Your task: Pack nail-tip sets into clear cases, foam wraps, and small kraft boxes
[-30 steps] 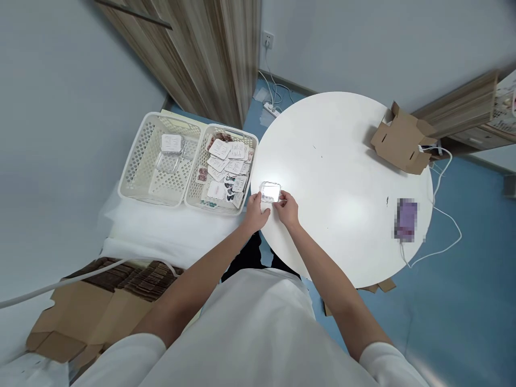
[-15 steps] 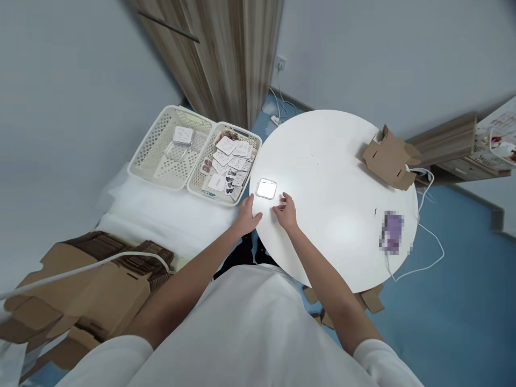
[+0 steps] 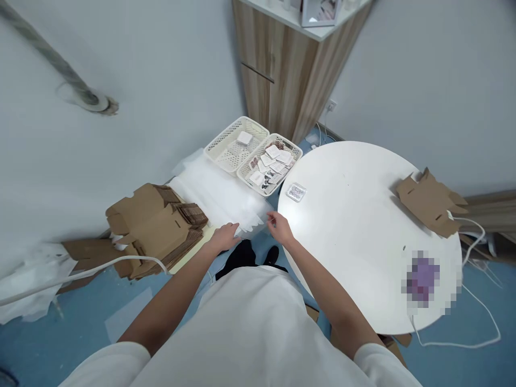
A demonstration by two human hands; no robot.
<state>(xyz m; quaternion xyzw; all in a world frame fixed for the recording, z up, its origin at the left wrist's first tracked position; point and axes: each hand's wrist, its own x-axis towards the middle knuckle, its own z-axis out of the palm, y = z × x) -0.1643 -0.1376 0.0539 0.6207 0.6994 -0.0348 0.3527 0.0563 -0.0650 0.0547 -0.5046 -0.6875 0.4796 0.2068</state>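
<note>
My left hand point(image 3: 224, 237) is at the near edge of a stack of thin white translucent sheets point(image 3: 217, 188), fingers stretched out and apart. At the right corner of that stack, my right hand point(image 3: 280, 228) has its fingers curled together on the edge of a translucent white sheet; the fingertips are small and partly hidden. A clear flat case point(image 3: 296, 192) with small items inside lies on the round white table point(image 3: 355, 236), beyond my right hand and apart from it.
Behind the sheets stand two cream baskets; one basket point(image 3: 215, 152) holds a few clear cases, the other basket point(image 3: 289, 173) many printed cards. Flattened cardboard boxes point(image 3: 161, 226) are stacked at left. An opened cardboard box point(image 3: 431, 201) and a blurred purple object point(image 3: 423, 277) sit on the table.
Both hands have left the clear case on the table and moved to the white sheets at the left. The view has turned left. The case stays on the table.
</note>
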